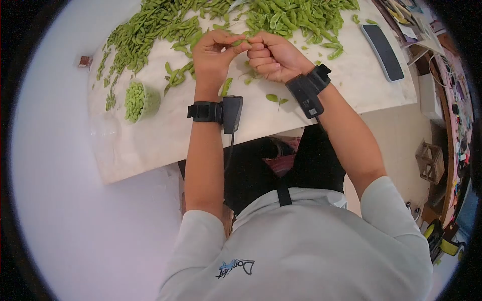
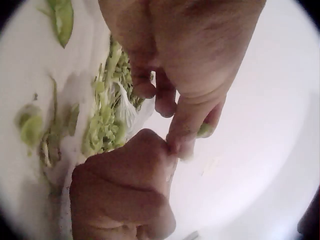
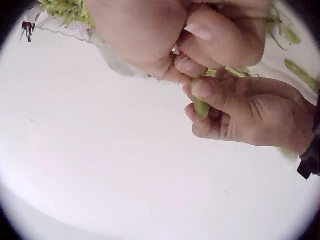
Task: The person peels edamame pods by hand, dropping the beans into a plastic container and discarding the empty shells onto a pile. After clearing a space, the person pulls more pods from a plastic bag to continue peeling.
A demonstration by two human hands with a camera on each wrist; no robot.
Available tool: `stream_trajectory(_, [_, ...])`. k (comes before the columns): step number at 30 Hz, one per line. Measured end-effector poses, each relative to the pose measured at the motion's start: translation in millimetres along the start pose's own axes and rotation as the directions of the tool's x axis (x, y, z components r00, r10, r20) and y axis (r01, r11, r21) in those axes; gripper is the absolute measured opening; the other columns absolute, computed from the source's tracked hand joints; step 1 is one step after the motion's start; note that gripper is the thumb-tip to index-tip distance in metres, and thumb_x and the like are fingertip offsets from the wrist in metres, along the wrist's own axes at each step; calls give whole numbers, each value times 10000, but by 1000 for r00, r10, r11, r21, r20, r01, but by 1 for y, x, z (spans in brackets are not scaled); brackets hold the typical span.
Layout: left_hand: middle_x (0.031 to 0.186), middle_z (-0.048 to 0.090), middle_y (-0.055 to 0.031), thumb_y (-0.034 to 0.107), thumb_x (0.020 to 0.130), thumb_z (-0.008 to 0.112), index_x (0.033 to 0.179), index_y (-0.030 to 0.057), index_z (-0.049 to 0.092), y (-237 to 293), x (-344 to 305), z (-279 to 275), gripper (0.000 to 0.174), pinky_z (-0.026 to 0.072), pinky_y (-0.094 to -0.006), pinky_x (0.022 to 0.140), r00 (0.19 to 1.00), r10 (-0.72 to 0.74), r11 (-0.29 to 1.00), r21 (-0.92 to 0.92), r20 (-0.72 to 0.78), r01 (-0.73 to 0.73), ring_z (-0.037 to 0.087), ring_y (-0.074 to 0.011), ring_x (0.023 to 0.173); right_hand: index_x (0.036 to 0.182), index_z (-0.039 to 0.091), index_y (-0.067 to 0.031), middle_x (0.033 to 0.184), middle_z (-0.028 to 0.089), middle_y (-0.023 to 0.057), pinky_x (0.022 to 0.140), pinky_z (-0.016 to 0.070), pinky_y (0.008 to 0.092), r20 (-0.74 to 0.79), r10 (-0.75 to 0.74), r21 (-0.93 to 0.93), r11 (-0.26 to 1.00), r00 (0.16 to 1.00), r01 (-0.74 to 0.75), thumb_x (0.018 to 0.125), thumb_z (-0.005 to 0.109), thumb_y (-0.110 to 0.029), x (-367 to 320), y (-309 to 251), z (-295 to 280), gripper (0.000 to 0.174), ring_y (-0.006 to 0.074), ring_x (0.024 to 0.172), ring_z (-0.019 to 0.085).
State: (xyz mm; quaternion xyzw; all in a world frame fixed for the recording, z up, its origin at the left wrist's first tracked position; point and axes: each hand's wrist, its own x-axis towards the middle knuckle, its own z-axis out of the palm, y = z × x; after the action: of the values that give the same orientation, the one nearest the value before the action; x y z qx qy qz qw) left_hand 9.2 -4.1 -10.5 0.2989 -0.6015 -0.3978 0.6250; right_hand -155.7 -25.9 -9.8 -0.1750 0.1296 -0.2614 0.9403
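We see the left hand (image 1: 212, 57) pinching a green pod (image 3: 201, 109); right hand (image 1: 278, 57) has curled fingers, gripping the pod's other end. From the hands, on the surface (image 1: 168, 135): pod piles (image 1: 296, 17) from 10 round to 2 o'clock, cup of beans (image 1: 151, 103) at 8, phone (image 1: 382, 52) at 3. Shirt (image 1: 311, 241) print: "Don", then "et", middle unclear.
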Motion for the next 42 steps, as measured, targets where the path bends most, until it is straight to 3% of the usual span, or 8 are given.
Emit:
stream_trajectory(7, [724, 584, -12, -36, 706, 733, 778, -5, 648, -1, 0, -7, 116, 359, -203, 577, 998, 36, 964, 262, 50, -48, 488, -83, 658, 723, 501, -44, 555, 242, -71, 365, 180, 199, -193, -147, -277, 957, 970, 90, 922, 457, -198, 0, 4, 8, 255, 45, 436, 204])
stream_trajectory(10, [776, 592, -52, -119, 699, 695, 764, -8, 606, 7, -1, -6, 156, 437, -232, 658, 996, 15, 935, 351, 93, -47, 553, -129, 725, 923, 571, 40, 597, 260, -69, 385, 220, 182, -211, -266, -452, 880, 941, 147, 929, 459, -176, -3, 6, 9, 243, 36, 468, 220])
stream_trajectory(13, [742, 580, -21, -83, 697, 719, 758, -2, 623, 11, 1, -2, 139, 396, -223, 604, 994, 40, 961, 270, 98, -65, 515, -103, 687, 701, 512, -43, 548, 295, -48, 384, 213, 233, -222, -381, -559, 804, 898, 202, 891, 484, -171, -4, 9, 15, 231, 61, 444, 250])
stream_trajectory(16, [709, 554, 2, -41, 692, 741, 765, 7, 638, 4, 0, -8, 135, 383, -223, 584, 996, -5, 906, 423, 85, -31, 473, -82, 657, 698, 545, -23, 528, 361, -30, 382, 265, 233, -229, -463, -668, 714, 856, 208, 877, 507, -189, 1, 14, 10, 247, 60, 428, 335])
stream_trajectory(22, [696, 535, 24, 18, 713, 749, 809, 38, 665, 9, -3, -6, 129, 356, -191, 568, 994, -106, 807, 587, 32, 67, 407, -56, 625, 644, 542, -1, 503, 443, -13, 393, 359, 236, -58, -677, -972, 206, 733, 114, 874, 515, -196, 5, 13, 6, 302, 72, 396, 447])
stream_trajectory(28, [762, 607, 9, 60, 764, 728, 929, 19, 638, 11, 0, 2, 193, 358, -187, 527, 987, -151, 966, 202, -56, 159, 449, -51, 593, 660, 523, -28, 494, 397, -21, 378, 314, 234, -69, -555, -744, 583, 829, 328, 880, 526, -180, 1, 8, 11, 267, 64, 387, 366])
stream_trajectory(34, [764, 613, -22, 79, 780, 729, 986, 25, 587, 8, 1, -1, 256, 348, -182, 506, 970, -240, 971, -7, -22, 240, 465, -50, 578, 637, 495, -53, 497, 400, -29, 377, 292, 230, -21, -586, -730, 562, 810, 388, 875, 544, -174, -2, 11, 18, 272, 54, 392, 341])
stream_trajectory(42, [814, 627, -33, 17, 780, 708, 996, 11, 570, 0, 2, -5, 256, 462, -194, 670, 948, -307, 946, 130, 78, 296, 580, -82, 758, 588, 483, -44, 531, 411, -51, 429, 292, 230, -13, -737, -880, 329, 676, 342, 843, 570, -179, 7, 14, 3, 302, 33, 471, 347])
